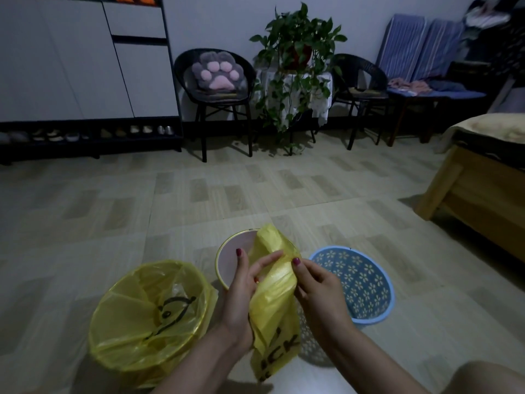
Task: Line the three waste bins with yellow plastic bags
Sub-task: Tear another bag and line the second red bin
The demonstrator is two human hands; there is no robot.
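Observation:
Three waste bins stand on the floor in front of me. The left bin (147,317) is lined with a yellow bag folded over its rim. The middle bin (230,251) has a gold rim and a pale inside with no liner. The blue bin (358,282) with a flower pattern stands at the right, unlined. A folded yellow plastic bag (272,305) with black print hangs over the middle bin. My left hand (244,291) pinches the bag's upper edge from the left. My right hand (315,288) pinches the same edge from the right.
Two black chairs (218,89) and a potted plant (295,55) on a small stand line the far wall. A white cabinet (85,58) with shoes beneath it stands at the left. A wooden bed (480,180) juts in at the right.

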